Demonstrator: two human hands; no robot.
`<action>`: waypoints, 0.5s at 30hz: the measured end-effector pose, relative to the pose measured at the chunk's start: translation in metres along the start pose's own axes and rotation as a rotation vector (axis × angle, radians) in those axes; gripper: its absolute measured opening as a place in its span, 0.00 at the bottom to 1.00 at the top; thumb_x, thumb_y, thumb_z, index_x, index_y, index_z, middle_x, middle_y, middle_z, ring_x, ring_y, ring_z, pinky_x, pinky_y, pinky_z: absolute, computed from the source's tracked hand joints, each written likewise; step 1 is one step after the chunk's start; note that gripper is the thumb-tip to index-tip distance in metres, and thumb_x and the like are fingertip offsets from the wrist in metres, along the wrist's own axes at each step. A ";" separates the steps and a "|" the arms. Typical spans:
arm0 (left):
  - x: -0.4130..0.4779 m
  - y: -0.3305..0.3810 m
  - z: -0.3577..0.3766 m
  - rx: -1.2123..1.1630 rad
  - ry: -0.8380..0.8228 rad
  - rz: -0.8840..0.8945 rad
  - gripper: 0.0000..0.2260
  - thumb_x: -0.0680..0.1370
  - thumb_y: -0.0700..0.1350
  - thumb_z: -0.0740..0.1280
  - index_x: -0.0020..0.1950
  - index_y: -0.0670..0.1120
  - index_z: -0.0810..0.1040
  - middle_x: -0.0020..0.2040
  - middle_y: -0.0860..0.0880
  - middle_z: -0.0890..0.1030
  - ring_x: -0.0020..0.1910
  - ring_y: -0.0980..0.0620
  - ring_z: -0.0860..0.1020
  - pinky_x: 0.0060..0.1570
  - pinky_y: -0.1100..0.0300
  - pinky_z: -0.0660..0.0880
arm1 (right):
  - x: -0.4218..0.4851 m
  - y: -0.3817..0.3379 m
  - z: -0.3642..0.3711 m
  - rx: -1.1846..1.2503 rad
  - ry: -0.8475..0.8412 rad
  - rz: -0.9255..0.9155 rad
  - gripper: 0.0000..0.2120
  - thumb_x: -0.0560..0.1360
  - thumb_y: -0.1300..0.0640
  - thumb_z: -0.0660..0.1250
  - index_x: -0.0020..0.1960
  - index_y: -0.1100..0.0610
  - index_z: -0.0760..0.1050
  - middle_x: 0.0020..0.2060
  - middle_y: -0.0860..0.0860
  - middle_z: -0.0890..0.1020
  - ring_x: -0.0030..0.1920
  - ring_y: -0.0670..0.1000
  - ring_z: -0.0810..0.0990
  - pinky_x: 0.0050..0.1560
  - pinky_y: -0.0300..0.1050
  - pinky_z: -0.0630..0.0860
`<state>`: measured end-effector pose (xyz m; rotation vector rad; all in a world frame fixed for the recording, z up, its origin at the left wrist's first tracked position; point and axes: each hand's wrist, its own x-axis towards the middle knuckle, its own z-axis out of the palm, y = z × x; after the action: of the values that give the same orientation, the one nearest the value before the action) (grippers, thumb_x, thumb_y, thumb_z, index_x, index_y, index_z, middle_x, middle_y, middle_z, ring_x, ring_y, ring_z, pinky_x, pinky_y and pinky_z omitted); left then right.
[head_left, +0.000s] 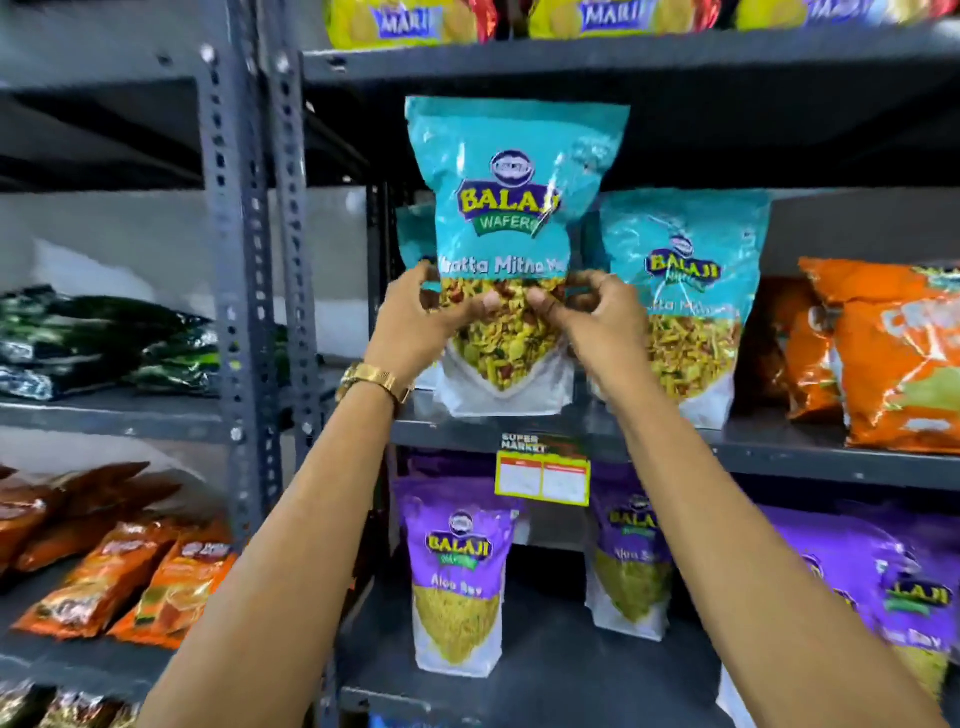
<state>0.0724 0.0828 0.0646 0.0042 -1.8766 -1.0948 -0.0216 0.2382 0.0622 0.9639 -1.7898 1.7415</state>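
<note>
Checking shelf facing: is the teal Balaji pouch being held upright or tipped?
Upright. On the teal pouch the logo reads nearly level, top edge up; the left hand and right hand grip its sides.

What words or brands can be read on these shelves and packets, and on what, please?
"BALAJI WAFERS", "Mitha": teal plastic pouch held by left hand and right hand.
"BALAJI": second teal pouch, right of it.
"BALAJI", "Aloo Sev": purple plastic pouch below.
"MARI": yellow packets on top.
"SUPER MARKET": yellow paper shelf tag; small print unreadable.
Orange foil bags: too blurred.
</note>
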 end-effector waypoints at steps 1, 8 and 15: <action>0.003 -0.006 -0.002 -0.011 0.016 -0.010 0.23 0.66 0.54 0.77 0.54 0.44 0.75 0.52 0.48 0.82 0.49 0.51 0.81 0.48 0.58 0.79 | 0.003 0.005 0.012 -0.004 -0.001 0.009 0.22 0.64 0.46 0.76 0.53 0.56 0.78 0.47 0.55 0.85 0.48 0.53 0.82 0.51 0.49 0.79; 0.019 -0.064 -0.016 -0.042 0.063 -0.120 0.22 0.73 0.49 0.72 0.62 0.41 0.72 0.59 0.41 0.80 0.57 0.45 0.79 0.59 0.46 0.77 | 0.006 0.033 0.075 -0.041 -0.055 0.094 0.29 0.63 0.38 0.73 0.59 0.52 0.76 0.58 0.54 0.81 0.59 0.56 0.79 0.57 0.57 0.77; 0.027 -0.084 -0.020 -0.081 0.092 -0.084 0.10 0.76 0.44 0.69 0.55 0.46 0.73 0.53 0.47 0.80 0.51 0.51 0.78 0.54 0.56 0.77 | -0.005 0.048 0.090 0.086 -0.270 0.122 0.40 0.66 0.52 0.76 0.73 0.54 0.61 0.68 0.50 0.73 0.66 0.49 0.71 0.68 0.49 0.68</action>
<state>0.0370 0.0072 0.0296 0.0868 -1.7629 -1.2074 -0.0411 0.1483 0.0182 1.1973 -1.9909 1.8473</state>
